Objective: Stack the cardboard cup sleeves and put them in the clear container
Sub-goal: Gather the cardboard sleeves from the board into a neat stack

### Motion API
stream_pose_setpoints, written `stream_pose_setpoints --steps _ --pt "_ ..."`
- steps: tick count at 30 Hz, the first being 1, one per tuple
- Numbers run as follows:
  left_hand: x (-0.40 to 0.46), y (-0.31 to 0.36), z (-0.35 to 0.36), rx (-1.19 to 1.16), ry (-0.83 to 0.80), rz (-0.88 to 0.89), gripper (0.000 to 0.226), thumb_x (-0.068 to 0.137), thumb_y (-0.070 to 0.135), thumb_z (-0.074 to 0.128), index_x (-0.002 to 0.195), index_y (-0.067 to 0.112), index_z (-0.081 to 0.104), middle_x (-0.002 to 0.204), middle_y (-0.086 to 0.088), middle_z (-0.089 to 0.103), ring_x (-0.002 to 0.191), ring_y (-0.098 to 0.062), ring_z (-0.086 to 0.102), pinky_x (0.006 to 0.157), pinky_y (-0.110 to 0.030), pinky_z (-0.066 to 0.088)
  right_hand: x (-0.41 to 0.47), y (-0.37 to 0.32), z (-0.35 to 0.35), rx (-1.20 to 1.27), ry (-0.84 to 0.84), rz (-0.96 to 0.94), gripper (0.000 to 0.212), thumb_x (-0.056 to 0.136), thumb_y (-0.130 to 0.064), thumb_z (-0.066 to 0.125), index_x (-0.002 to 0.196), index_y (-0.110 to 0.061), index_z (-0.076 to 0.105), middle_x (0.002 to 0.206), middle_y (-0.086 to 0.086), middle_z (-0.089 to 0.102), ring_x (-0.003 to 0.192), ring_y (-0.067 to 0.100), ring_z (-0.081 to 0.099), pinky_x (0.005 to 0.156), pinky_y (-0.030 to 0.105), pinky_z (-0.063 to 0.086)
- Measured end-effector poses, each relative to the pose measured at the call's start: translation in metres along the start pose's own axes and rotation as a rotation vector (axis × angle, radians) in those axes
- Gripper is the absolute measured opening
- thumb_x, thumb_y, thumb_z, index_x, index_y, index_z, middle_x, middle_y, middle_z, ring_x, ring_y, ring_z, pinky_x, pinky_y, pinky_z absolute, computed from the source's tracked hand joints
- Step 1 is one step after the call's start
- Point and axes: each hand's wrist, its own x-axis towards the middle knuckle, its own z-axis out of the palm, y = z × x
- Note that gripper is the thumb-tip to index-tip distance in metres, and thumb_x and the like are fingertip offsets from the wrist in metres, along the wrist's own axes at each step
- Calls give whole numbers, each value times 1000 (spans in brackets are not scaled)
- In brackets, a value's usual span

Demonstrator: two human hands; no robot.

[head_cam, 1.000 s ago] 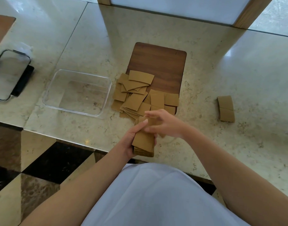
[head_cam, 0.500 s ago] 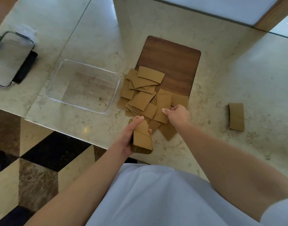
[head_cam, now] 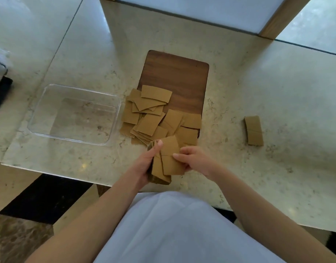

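Near the front edge of the marble counter (head_cam: 258,95), your left hand (head_cam: 144,166) grips a stack of cardboard sleeves (head_cam: 159,177), thumb pressed along its left side. Your right hand (head_cam: 193,160) pinches a single sleeve (head_cam: 171,154) lying on top of that stack. Just beyond, loose sleeves (head_cam: 154,118) lie scattered over the near end of a wooden board (head_cam: 178,76). Left of them sits the clear container (head_cam: 114,118), holding nothing. Far right lies a separate folded sleeve (head_cam: 253,132).
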Motion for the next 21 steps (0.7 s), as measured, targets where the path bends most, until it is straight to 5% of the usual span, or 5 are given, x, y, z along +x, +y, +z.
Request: stream_pose_setpoints --steps 6,10,13,16,21 --pt "-1 -13 -5 167 0 -88 67 68 27 82 128 4 65 105 -19 76 84 -31 74 65 -40 60 5 10 7 -377 20 -3 49 88 -64 67 89 -16 70 73 -5 73 66 11 68 64 27 57" --pt "-4 -7 -8 30 -40 13 63 75 18 70 137 11 62 120 -18 74 96 -28 75 68 -39 61 23 20 -2 -45 284 -7 53 86 -62 72 117 -20 66 115 1 71 100 18 68 88 35 58" --pt "-4 -2 -14 -123 21 177 67 77 6 70 137 35 61 100 -16 76 89 -33 75 67 -43 61 42 24 2 -275 521 -36 59 91 -49 73 138 -19 54 133 -2 58 120 18 56 95 31 46" --pt "-8 -5 -20 -210 -12 203 56 81 20 79 133 35 64 95 -15 69 83 -31 70 70 -43 60 54 25 16 -510 601 4 59 88 -46 76 136 -22 52 133 2 53 126 24 50 103 39 41" --pt "-8 -12 -27 -240 5 141 66 68 54 93 122 25 68 103 -13 61 84 -29 67 79 -47 56 58 31 24 -509 626 44 52 81 -51 82 111 -23 50 111 -2 49 109 21 51 96 39 46"
